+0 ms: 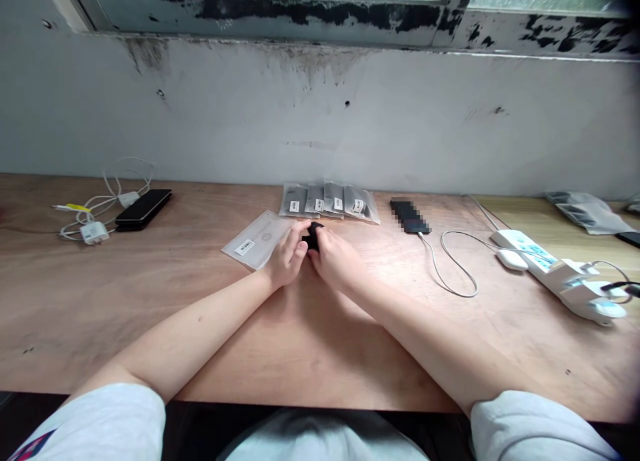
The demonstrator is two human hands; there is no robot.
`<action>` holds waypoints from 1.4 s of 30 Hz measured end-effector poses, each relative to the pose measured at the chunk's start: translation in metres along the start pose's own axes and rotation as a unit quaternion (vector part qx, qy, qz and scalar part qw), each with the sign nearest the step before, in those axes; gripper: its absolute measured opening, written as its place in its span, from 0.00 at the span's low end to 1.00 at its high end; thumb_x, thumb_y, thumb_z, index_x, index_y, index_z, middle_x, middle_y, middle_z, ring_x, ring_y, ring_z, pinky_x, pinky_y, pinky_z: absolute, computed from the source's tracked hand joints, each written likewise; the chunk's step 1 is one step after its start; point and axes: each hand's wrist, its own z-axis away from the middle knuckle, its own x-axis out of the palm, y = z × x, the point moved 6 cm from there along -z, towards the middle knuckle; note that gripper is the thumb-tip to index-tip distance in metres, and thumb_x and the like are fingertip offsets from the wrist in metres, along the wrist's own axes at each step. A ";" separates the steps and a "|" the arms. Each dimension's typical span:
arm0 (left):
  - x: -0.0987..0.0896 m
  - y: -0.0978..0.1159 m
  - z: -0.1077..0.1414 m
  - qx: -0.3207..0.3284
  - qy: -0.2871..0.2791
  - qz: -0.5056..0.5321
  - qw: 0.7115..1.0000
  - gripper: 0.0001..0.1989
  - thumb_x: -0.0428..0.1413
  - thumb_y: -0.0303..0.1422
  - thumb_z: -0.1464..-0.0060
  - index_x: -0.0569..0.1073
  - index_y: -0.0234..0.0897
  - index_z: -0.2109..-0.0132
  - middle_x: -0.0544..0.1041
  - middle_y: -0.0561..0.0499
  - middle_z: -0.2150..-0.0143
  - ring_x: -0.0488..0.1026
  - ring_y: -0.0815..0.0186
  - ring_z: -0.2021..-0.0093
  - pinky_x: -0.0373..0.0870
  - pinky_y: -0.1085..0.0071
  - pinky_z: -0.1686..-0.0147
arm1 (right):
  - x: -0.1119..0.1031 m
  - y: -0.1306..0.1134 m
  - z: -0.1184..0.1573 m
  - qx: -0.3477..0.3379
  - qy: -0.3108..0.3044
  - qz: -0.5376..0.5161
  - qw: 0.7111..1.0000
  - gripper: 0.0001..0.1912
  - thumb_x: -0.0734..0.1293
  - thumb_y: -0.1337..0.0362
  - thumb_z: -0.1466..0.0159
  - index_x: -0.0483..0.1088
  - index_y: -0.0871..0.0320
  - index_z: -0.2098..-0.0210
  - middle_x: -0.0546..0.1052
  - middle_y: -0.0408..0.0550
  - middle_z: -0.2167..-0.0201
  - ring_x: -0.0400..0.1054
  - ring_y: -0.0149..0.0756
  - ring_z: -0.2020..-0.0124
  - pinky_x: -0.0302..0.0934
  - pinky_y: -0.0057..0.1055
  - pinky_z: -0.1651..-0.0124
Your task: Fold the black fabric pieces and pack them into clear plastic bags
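Observation:
Both hands meet over the middle of the table around a small black object [313, 236], whose kind I cannot make out because fingers cover much of it. My left hand [289, 254] grips its left side, thumb and fingers closed. From the right, my right hand [334, 255] is closed on the same object. Just left of the hands lies a flat, frosted plastic bag [260, 237] with a barcode label, partly under or behind my left hand. Beyond the hands, several labelled frosted packets [334, 201] with dark contents overlap in a row.
A phone [410, 217] on a white cable [453, 291] lies to the right. Farther right is a white power strip [530, 251] with plugs and a small white case [512, 259]. At left are a black case [144, 209] and a charger [94, 232] with tangled cables. A wall [225, 121] stands behind.

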 end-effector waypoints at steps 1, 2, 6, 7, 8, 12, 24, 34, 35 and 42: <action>-0.003 -0.002 0.000 -0.008 0.022 0.005 1.000 0.24 0.38 0.40 0.29 0.58 0.38 0.32 0.66 0.40 0.33 0.63 0.57 0.32 0.59 0.54 0.32 | 0.011 -0.008 0.004 -0.022 -0.012 0.022 0.999 0.29 0.58 0.55 0.30 0.58 0.64 0.34 0.66 0.67 0.35 0.58 0.58 0.34 0.51 0.49 0.34; -0.005 -0.004 0.000 -0.016 0.036 0.008 0.999 0.23 0.38 0.39 0.29 0.58 0.37 0.33 0.66 0.40 0.34 0.63 0.58 0.32 0.60 0.55 0.33 | 0.023 -0.012 0.008 -0.035 -0.033 0.041 0.998 0.34 0.59 0.50 0.30 0.57 0.66 0.33 0.61 0.68 0.32 0.52 0.60 0.30 0.45 0.51 0.31; -0.006 -0.006 0.000 -0.018 0.043 0.002 0.999 0.21 0.38 0.38 0.29 0.63 0.37 0.38 0.68 0.40 0.36 0.64 0.59 0.34 0.60 0.56 0.33 | 0.047 -0.009 0.011 -0.039 -0.088 0.059 0.994 0.42 0.54 0.41 0.30 0.53 0.68 0.29 0.53 0.66 0.28 0.42 0.60 0.26 0.37 0.55 0.29; -0.005 -0.006 0.000 -0.015 0.042 -0.003 0.999 0.20 0.38 0.38 0.30 0.64 0.37 0.39 0.68 0.41 0.36 0.65 0.59 0.34 0.60 0.57 0.34 | 0.045 -0.007 0.010 -0.039 -0.093 0.053 0.994 0.41 0.53 0.41 0.29 0.54 0.66 0.30 0.54 0.65 0.28 0.43 0.59 0.27 0.39 0.54 0.29; -0.005 -0.005 0.000 -0.018 0.043 -0.007 0.999 0.19 0.39 0.39 0.30 0.65 0.37 0.40 0.68 0.41 0.37 0.65 0.59 0.35 0.60 0.57 0.34 | 0.040 -0.005 0.007 -0.035 -0.092 0.046 0.994 0.39 0.52 0.42 0.29 0.57 0.65 0.31 0.58 0.65 0.30 0.46 0.58 0.27 0.42 0.53 0.30; -0.006 -0.009 -0.002 -0.094 0.078 -0.010 0.992 0.19 0.37 0.38 0.29 0.66 0.39 0.42 0.72 0.42 0.40 0.68 0.60 0.38 0.64 0.58 0.37 | 0.012 0.002 -0.005 -0.019 -0.027 0.030 0.999 0.28 0.49 0.50 0.25 0.69 0.60 0.41 0.70 0.62 0.38 0.59 0.52 0.34 0.52 0.46 0.33; -0.024 -0.108 -0.008 -0.223 -0.295 -0.253 0.894 0.41 0.49 0.60 0.43 0.59 0.46 0.28 0.51 0.40 0.25 0.40 0.37 0.25 0.43 0.35 0.34 | 0.039 0.025 -0.017 -0.112 -0.162 -0.012 0.980 0.40 0.54 0.40 0.29 0.49 0.55 0.26 0.47 0.52 0.25 0.34 0.51 0.24 0.34 0.48 0.26; -0.001 -0.090 -0.008 -0.139 -0.252 -0.233 0.929 0.28 0.43 0.44 0.33 0.62 0.42 0.30 0.57 0.43 0.26 0.49 0.48 0.26 0.47 0.43 0.32 | -0.004 0.049 -0.015 -0.182 -0.168 -0.108 0.963 0.30 0.68 0.49 0.34 0.68 0.50 0.36 0.57 0.48 0.28 0.53 0.49 0.29 0.52 0.42 0.31; -0.003 -0.088 -0.009 -0.123 -0.246 -0.232 0.933 0.29 0.44 0.45 0.33 0.64 0.41 0.31 0.60 0.42 0.28 0.52 0.48 0.27 0.50 0.46 0.32 | -0.007 0.050 -0.016 -0.158 -0.129 -0.093 0.974 0.27 0.65 0.49 0.32 0.69 0.51 0.37 0.60 0.50 0.29 0.56 0.48 0.30 0.53 0.41 0.32; -0.008 -0.092 -0.008 -0.082 -0.230 -0.242 0.939 0.27 0.48 0.43 0.36 0.69 0.41 0.34 0.66 0.45 0.31 0.57 0.48 0.29 0.56 0.50 0.33 | 0.011 0.058 -0.021 0.053 -0.058 0.045 0.996 0.31 0.61 0.40 0.33 0.73 0.63 0.51 0.74 0.65 0.49 0.66 0.55 0.45 0.58 0.47 0.42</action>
